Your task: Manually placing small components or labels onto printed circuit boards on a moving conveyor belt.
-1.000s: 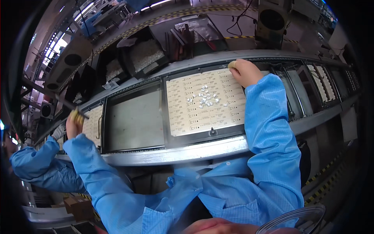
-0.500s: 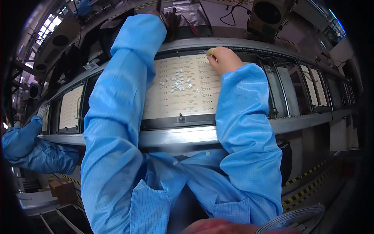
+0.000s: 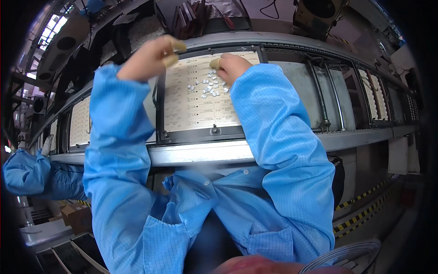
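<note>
In the head view, your cream panel (image 3: 180,109) lies flat near the middle, set in a black frame (image 3: 196,135) on the line, with a metal rail (image 3: 200,156) at its six o'clock. Rows of small dark print and dots cross its pale face. Small, blocky white pieces (image 3: 215,93) with darker marks lie loosely scattered around its centre, some nearly touching, others a little apart. Your left hand (image 3: 148,59) is at the panel's ten o'clock, thumb and finger parted in yellowish finger cots (image 3: 170,60), blurred. Your right hand (image 3: 232,67), at one o'clock of the pieces, has its fingers curled narrowly over the panel; you cannot tell whether they grip a piece.
</note>
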Action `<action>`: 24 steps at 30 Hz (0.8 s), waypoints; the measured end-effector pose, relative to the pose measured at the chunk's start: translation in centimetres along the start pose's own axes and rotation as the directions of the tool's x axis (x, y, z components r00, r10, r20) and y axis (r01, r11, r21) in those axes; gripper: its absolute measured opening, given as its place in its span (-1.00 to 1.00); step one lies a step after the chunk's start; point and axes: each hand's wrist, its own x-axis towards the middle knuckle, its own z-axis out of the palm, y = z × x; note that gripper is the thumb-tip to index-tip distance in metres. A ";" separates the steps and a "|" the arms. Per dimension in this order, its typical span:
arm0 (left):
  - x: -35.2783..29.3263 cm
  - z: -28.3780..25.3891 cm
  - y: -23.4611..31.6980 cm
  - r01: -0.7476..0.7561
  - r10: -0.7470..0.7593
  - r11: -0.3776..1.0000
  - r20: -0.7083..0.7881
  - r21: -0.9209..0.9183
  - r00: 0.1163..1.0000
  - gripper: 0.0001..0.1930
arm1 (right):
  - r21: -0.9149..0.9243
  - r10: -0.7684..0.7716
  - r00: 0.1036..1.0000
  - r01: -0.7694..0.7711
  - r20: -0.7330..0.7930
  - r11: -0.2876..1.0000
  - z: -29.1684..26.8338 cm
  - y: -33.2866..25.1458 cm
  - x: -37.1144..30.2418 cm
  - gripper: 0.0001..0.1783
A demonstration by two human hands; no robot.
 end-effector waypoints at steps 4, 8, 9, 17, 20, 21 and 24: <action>-4.2 2.7 -1.1 0.023 -0.015 0.992 0.062 -0.128 0.998 -0.69 | 0.023 -0.015 0.999 0.016 -0.037 1.000 0.0 -0.3 0.3 -0.78; -4.6 5.9 -2.4 -0.023 0.024 0.985 0.004 -0.173 1.000 -0.70 | 0.133 0.148 0.981 -0.131 -0.125 0.982 -1.4 -0.8 0.0 -0.80; -4.5 6.4 -2.3 -0.050 0.048 0.985 -0.020 -0.164 0.999 -0.72 | 0.145 0.198 0.970 -0.178 -0.138 0.973 -2.2 -0.8 -0.1 -0.81; -3.6 6.7 -3.7 -0.048 0.012 0.965 -0.141 -0.257 0.990 -0.85 | 0.055 0.346 0.932 -0.342 -0.105 0.938 -3.0 1.8 0.9 -0.81; -1.5 6.8 -6.1 0.063 -0.145 0.888 -0.145 -0.456 0.979 -0.84 | -0.073 0.311 0.948 -0.315 -0.063 0.946 -2.7 1.2 0.7 -0.80; -0.6 6.2 -6.4 0.060 -0.154 0.859 -0.146 -0.509 0.977 -0.83 | -0.149 0.286 0.957 -0.290 -0.045 0.945 -2.8 0.8 0.8 -0.80; 0.7 5.5 -5.3 0.109 -0.227 0.864 -0.187 -0.492 0.956 -0.83 | -0.277 0.276 0.961 -0.269 -0.014 0.923 -2.3 0.5 0.9 -0.79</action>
